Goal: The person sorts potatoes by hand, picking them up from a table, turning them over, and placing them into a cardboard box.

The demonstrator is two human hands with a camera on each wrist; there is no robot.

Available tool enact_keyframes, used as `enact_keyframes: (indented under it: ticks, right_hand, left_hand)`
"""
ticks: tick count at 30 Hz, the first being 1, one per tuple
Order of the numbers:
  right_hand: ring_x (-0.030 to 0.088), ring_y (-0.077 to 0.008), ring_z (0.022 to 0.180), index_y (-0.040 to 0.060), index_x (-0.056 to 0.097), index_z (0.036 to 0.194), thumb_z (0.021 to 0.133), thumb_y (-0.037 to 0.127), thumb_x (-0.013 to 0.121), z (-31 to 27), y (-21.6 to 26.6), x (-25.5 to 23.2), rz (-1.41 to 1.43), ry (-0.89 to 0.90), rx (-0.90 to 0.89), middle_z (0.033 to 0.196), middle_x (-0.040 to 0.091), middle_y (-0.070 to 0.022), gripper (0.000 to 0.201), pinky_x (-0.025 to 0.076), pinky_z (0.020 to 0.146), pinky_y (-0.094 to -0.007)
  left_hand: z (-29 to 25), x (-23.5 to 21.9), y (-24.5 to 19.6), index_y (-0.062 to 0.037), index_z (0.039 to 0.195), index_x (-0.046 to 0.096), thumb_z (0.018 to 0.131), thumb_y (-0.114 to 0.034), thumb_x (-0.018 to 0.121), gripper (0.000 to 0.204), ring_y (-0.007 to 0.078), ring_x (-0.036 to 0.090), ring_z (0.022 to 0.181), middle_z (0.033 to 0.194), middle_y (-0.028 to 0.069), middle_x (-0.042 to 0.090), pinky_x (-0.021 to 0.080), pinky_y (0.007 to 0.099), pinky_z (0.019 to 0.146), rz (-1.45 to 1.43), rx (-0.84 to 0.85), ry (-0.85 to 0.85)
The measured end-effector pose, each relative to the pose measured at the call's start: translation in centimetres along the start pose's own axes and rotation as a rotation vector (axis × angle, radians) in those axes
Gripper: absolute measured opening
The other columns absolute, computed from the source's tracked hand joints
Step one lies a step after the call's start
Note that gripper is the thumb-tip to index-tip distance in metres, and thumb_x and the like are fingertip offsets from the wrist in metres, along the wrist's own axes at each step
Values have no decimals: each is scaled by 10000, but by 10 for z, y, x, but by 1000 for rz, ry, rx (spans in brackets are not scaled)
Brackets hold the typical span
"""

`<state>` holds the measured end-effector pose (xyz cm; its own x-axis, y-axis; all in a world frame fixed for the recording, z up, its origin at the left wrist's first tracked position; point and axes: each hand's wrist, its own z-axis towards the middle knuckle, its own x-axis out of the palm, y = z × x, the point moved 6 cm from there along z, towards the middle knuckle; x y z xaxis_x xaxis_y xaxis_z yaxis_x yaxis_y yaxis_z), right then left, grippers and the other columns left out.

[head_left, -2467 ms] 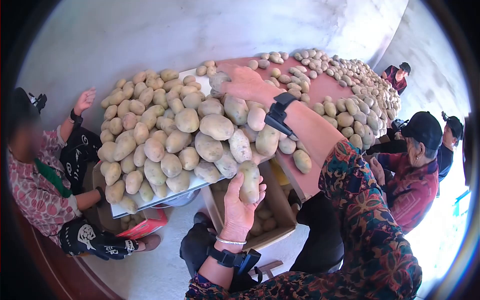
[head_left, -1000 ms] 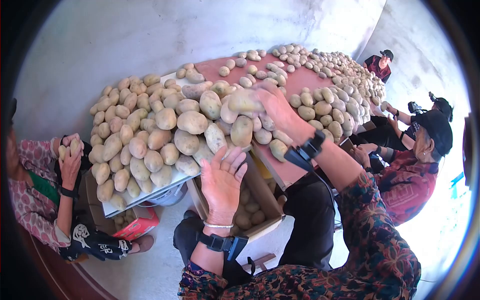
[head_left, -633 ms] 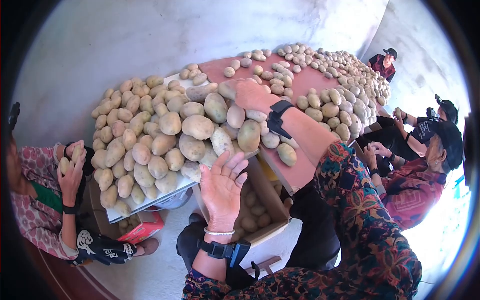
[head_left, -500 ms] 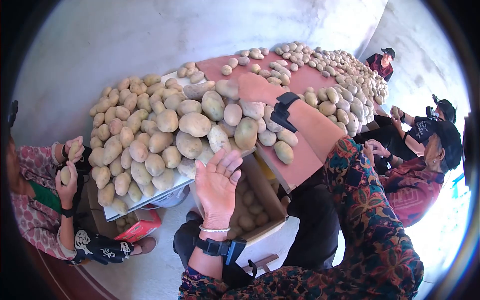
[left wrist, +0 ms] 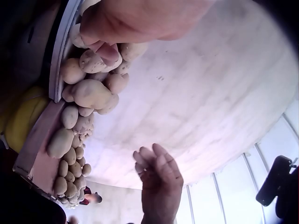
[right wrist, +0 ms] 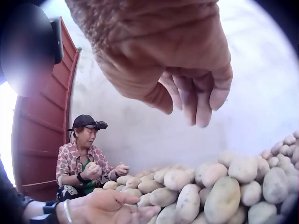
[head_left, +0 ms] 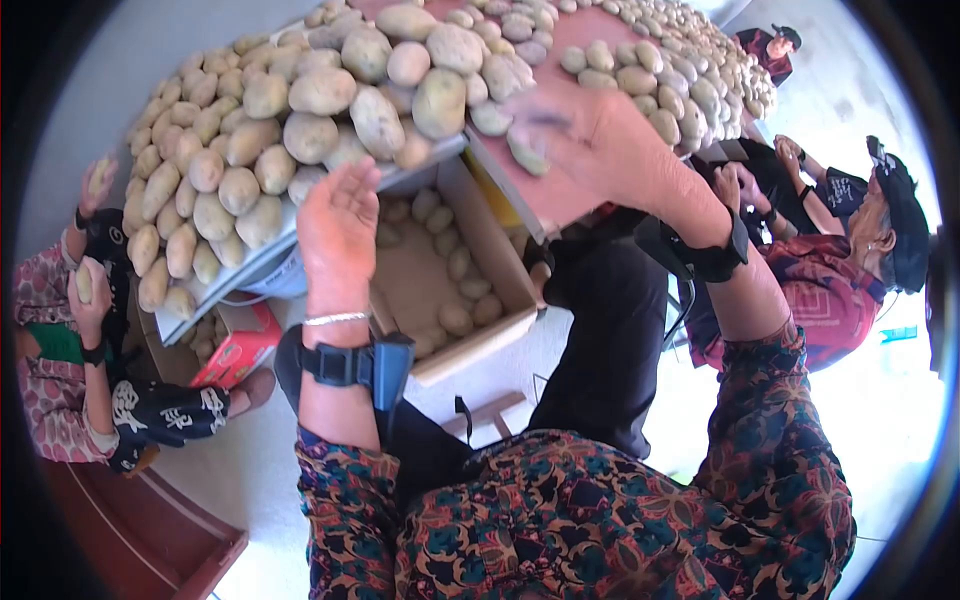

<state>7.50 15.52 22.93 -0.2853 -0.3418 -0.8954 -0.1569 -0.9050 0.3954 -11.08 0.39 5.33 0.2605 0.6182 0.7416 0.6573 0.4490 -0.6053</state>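
My left hand is held palm up with its fingers loosely extended, in front of the potato pile and at the left rim of a cardboard box. Nothing lies in it. My right hand, blurred in the head view, is above the pink board's near corner, close to a loose potato. In the right wrist view the right hand hangs over the pile with loosely bent fingers and holds nothing. The left hand shows below it, palm up.
The cardboard box with several potatoes stands on the floor before my knees. A red box is further left. One person sits at left holding potatoes; others sit at right. A white wall backs the table.
A potato passed from my left hand to my right, which put it among the pile. My right hand has since drawn back toward me, empty. The head view has tilted down.
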Motion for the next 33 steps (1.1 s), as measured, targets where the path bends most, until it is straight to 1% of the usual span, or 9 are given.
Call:
enact_keyframes:
  ticks: [1, 6, 9, 17, 22, 25, 28, 30, 33]
  right_hand:
    - [674, -217, 774, 15, 633, 1100, 941, 186, 595, -14, -4, 7, 14, 8, 8, 885, 695, -118, 237, 528, 735, -326]
    - [657, -347, 763, 14, 614, 1038, 911, 227, 606, -61, -33, 93, -71, 606, 75, 820, 668, -180, 249, 503, 712, -434]
    - [646, -397, 801, 15, 613, 1026, 877, 254, 638, -68, -46, 130, -26, 624, 151, 814, 657, -209, 282, 496, 732, -462]
    - [677, -377, 810, -17, 661, 959, 840, 271, 669, -38, -74, 248, 43, 679, 188, 866, 680, -223, 311, 524, 735, -445]
    - [705, -309, 745, -58, 681, 911, 812, 208, 653, -21, -77, 312, 112, 864, 491, 950, 706, -210, 285, 535, 640, -419]
    - [698, -316, 778, -52, 689, 911, 794, 114, 602, -18, -91, 351, 42, 939, 388, 940, 698, -223, 221, 534, 669, -426]
    - [689, -331, 848, -49, 690, 904, 777, 72, 558, -42, -164, 443, 39, 824, 307, 961, 690, -234, 220, 524, 710, -442]
    - [684, -336, 911, -46, 693, 921, 789, 89, 556, -55, -192, 473, 20, 839, 312, 995, 688, -235, 233, 526, 747, -437]
    - [673, -339, 1017, -38, 702, 959, 812, 117, 552, -67, -210, 495, 15, 786, 384, 1070, 678, -245, 261, 531, 812, -417]
  left_hand:
    - [0, -3, 0, 53, 1185, 545, 951, -220, 538, 359, 292, 605, 1125, 1250, 186, 605, 531, 296, 811, 8, -10, -13]
    - [-5, 3, -2, 74, 1256, 513, 970, -198, 489, 396, 295, 615, 1113, 1271, 206, 599, 543, 285, 788, 118, -73, 50]
    - [-4, 5, -1, 83, 1271, 504, 969, -196, 491, 411, 286, 630, 1093, 1276, 214, 600, 554, 289, 787, 175, -112, 142]
    - [-9, 16, 0, 77, 1273, 507, 957, -209, 524, 427, 251, 648, 1054, 1222, 201, 633, 531, 269, 814, 251, -154, 334]
    - [-14, 19, -2, 103, 1321, 468, 983, -202, 503, 457, 241, 632, 1078, 1257, 215, 609, 536, 258, 810, 296, -162, 351]
    - [-20, 21, -5, 102, 1322, 468, 986, -204, 502, 456, 227, 628, 1067, 1247, 207, 612, 514, 254, 812, 329, -162, 337]
    - [-24, 21, -9, 70, 1284, 505, 981, -208, 509, 412, 211, 637, 1036, 1201, 188, 638, 499, 257, 818, 316, -170, 333]
    - [-27, 21, -12, 38, 1246, 542, 974, -210, 515, 369, 205, 649, 1017, 1160, 173, 663, 496, 262, 825, 295, -185, 329]
    - [-31, 20, -19, 109, 1341, 438, 991, -213, 480, 477, 207, 614, 1019, 1233, 197, 604, 474, 253, 781, 347, -146, 311]
